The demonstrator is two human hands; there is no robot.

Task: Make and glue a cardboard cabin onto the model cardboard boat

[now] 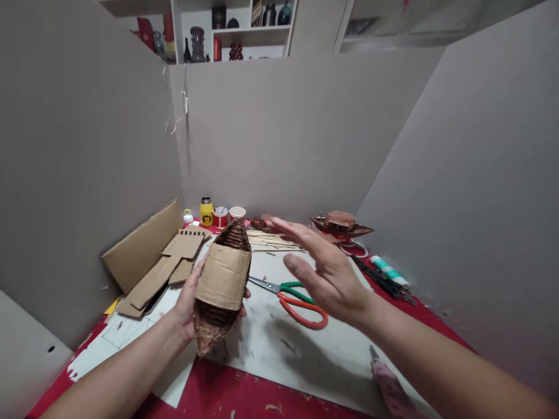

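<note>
My left hand (188,299) holds a small brown model boat (212,339) above the table, its fingers wrapped under the hull. A curved piece of tan cardboard (223,276) arches over the middle of the boat like a canopy. To the right, my right hand (325,270) hovers in the air with fingers stretched out and thumb apart, holding nothing. Beneath it on white paper lies a pair of scissors (303,305) with one green and one orange handle, partly hidden by the hand.
Cut cardboard pieces (168,262) lean and lie at left. Behind stand a yellow bottle (207,212), paper cups (237,214) and thin wooden sticks (275,241). Another model boat (341,222) sits back right, near a green-white tube (388,272). A pinkish tool (391,384) lies front right. Grey panels enclose the table.
</note>
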